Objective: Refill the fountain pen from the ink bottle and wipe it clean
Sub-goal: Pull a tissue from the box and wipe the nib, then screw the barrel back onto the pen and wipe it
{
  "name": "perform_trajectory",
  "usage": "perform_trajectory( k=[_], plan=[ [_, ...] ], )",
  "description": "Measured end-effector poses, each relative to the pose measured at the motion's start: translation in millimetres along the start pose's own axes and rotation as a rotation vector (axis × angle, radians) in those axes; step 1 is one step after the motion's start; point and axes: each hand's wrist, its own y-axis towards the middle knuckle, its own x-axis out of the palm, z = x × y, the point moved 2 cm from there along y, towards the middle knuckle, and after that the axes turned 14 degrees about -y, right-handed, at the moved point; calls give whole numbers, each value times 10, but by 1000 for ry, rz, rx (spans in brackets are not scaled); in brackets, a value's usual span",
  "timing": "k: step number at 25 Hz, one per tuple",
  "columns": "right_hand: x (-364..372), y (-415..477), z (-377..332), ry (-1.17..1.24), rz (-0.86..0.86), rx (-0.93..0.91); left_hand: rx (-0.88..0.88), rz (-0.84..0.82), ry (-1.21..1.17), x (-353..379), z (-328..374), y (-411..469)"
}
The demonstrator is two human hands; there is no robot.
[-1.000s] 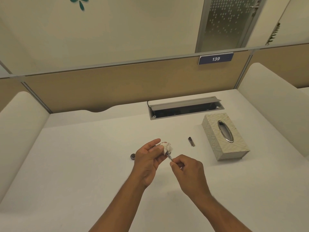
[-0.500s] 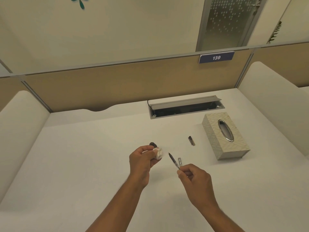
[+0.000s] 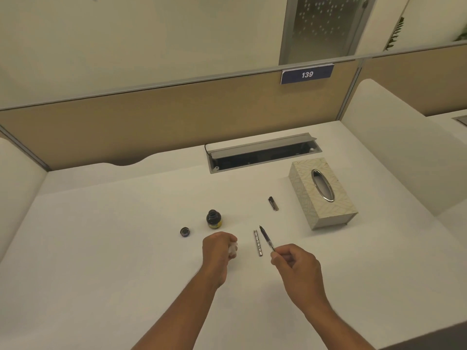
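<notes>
My right hand (image 3: 296,264) pinches the rear end of the dark fountain pen section (image 3: 266,237), nib pointing up and away. My left hand (image 3: 217,250) is closed around a crumpled white tissue (image 3: 233,249), a hand's width left of the pen. The silver pen barrel (image 3: 258,243) lies on the white desk (image 3: 101,248) between my hands. The open ink bottle (image 3: 213,219) stands just beyond my left hand, with its loose cap (image 3: 185,231) to its left. The dark pen cap (image 3: 273,203) lies farther back.
A patterned tissue box (image 3: 322,192) stands at the right. An open cable tray (image 3: 262,154) is recessed in the desk at the back. Beige partitions close the back, padded white dividers the sides.
My hands have separated: the left drew back left with the tissue, the right moved right with the pen. The ink bottle, its cap and the barrel are now uncovered.
</notes>
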Motion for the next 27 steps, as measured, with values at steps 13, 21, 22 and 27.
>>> perform_trajectory(
  k=[13, 21, 22, 27],
  plan=[
    [-322, 133, 214, -6, -8, 14, 290, 26, 991, 665, -498, 448],
    [-430, 187, 234, -14, -23, 1, 121, -59, 457, 754, -485, 462],
    [-434, 189, 216, -11, -21, -1, 8, -116, 227, 745, -432, 395],
    [-423, 121, 69, -6, -35, -29, -258, -345, -475, 663, -56, -52]
  ],
)
